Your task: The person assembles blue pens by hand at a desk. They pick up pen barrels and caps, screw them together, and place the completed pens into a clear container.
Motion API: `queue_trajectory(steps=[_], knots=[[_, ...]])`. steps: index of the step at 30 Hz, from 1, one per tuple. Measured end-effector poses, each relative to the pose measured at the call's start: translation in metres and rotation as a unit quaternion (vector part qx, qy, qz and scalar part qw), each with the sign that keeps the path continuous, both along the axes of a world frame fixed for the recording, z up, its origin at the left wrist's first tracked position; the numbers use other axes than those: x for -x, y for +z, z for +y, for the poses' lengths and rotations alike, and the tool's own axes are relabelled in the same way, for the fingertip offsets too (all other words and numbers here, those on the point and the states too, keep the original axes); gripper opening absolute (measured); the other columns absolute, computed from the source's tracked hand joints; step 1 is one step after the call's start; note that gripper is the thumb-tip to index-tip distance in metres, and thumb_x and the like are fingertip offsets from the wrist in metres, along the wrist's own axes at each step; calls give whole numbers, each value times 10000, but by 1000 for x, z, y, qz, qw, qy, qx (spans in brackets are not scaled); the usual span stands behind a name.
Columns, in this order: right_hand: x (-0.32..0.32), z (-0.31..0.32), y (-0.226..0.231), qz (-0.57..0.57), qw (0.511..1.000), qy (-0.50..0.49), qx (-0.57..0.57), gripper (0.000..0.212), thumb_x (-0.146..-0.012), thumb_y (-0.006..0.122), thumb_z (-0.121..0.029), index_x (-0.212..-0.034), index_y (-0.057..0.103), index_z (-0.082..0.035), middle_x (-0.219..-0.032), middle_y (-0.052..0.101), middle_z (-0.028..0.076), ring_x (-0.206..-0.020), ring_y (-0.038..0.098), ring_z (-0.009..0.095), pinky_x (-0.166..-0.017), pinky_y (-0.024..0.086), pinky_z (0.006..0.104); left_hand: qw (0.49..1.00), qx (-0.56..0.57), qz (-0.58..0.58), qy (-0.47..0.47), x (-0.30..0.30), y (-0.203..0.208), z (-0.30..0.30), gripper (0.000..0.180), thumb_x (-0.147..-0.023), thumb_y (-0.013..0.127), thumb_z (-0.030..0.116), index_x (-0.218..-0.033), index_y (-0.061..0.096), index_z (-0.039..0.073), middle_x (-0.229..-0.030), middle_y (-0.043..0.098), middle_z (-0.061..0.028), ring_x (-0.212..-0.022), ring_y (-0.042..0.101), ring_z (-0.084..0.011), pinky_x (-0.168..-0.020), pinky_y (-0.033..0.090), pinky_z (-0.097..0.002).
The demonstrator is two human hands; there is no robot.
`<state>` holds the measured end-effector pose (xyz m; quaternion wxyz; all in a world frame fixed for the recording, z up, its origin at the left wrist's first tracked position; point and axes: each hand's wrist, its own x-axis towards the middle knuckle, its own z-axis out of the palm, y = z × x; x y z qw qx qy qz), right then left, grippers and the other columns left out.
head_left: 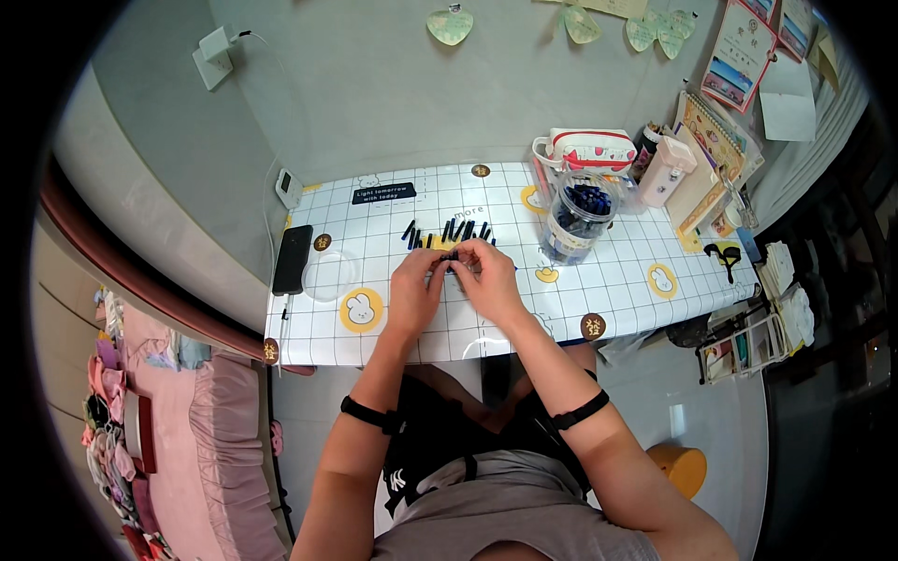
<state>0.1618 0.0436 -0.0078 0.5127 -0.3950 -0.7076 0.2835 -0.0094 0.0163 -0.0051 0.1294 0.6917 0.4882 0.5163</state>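
My left hand (417, 285) and my right hand (488, 281) meet over the table, fingertips pinched together around a small dark stick (451, 255). Much of that stick is covered by my fingers, so its exact kind is unclear. Just beyond my fingertips lie several short dark blue-black sticks (465, 230), which look like ink cartridges, spread in a loose row. Right of my hands stands a clear plastic jar (572, 234) without a lid, holding many similar dark blue pieces (588, 198).
A clear round lid (329, 276) and a black phone (293, 260) on a cable lie at the left. Behind the jar are a white-and-red pouch (591, 150), a pink bottle (668, 171) and upright books (708, 140). The patterned tabletop (608, 271) ends before my lap.
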Motion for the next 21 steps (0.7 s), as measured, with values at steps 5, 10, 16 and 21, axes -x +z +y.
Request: queue_trajectory(steps=[5, 10, 16, 21], knots=[[0, 0, 0, 1, 1000, 5, -2, 228, -964, 794, 14, -1175, 710, 0, -1026, 790, 158, -914, 800, 285, -798, 642, 374, 1000, 12, -13, 8, 1, 0, 0, 211, -987, 807, -8, -1197, 788, -3, -1022, 790, -151, -906, 791, -264, -815, 621, -351], [0, -4, 5, 2, 1000, 7, 4, 244, -961, 787, 25, -1198, 734, -1, -1045, 801, 164, -937, 815, 290, -827, 657, 370, 996, 48, -69, 18, 1, -2, -2, 226, -981, 835, -1, -1203, 800, -20, -1068, 815, -145, -938, 809, -209, -849, 637, -315], [0, -4, 4, -10, 1000, 1, 5, 235, -974, 781, 9, -1209, 776, 3, -1061, 815, 179, -931, 819, 302, -820, 659, 372, 995, 55, -84, 0, 3, 0, -3, 232, -996, 830, 1, -1223, 804, -38, -1102, 826, -145, -982, 819, -198, -882, 651, -298], [0, -5, 4, 5, 1000, 1, 9, 263, -979, 787, 1, -1242, 793, 0, -1086, 826, 194, -934, 827, 314, -816, 659, 374, 994, 67, -90, 3, 2, 3, -5, 241, -998, 832, 6, -1235, 813, -37, -1126, 829, -149, -982, 818, -194, -880, 655, -300]])
